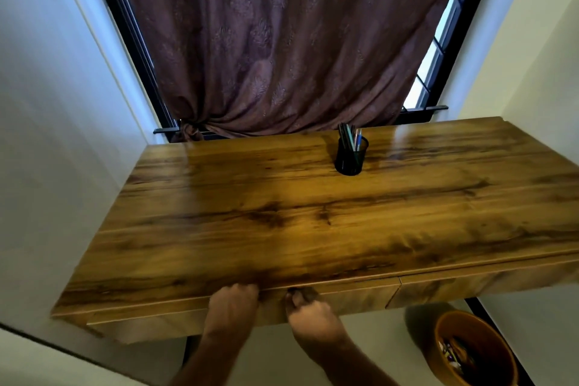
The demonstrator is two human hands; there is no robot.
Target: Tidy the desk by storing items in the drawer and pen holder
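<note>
A wooden desk [313, 213] fills the middle of the view. Its left drawer [156, 323] is shut flush under the front edge. My left hand [233, 307] and my right hand [308, 312] both rest against the drawer front, with fingertips curled up at the gap under the desk top. Neither hand holds a loose item. A black mesh pen holder [351, 157] stands upright near the back of the desk, with several pens and pencils in it.
A second drawer front [470, 285] lies to the right. An orange bin [473, 351] with scraps sits on the floor at lower right. A purple curtain [282, 41] hangs behind the desk. White walls close in on both sides.
</note>
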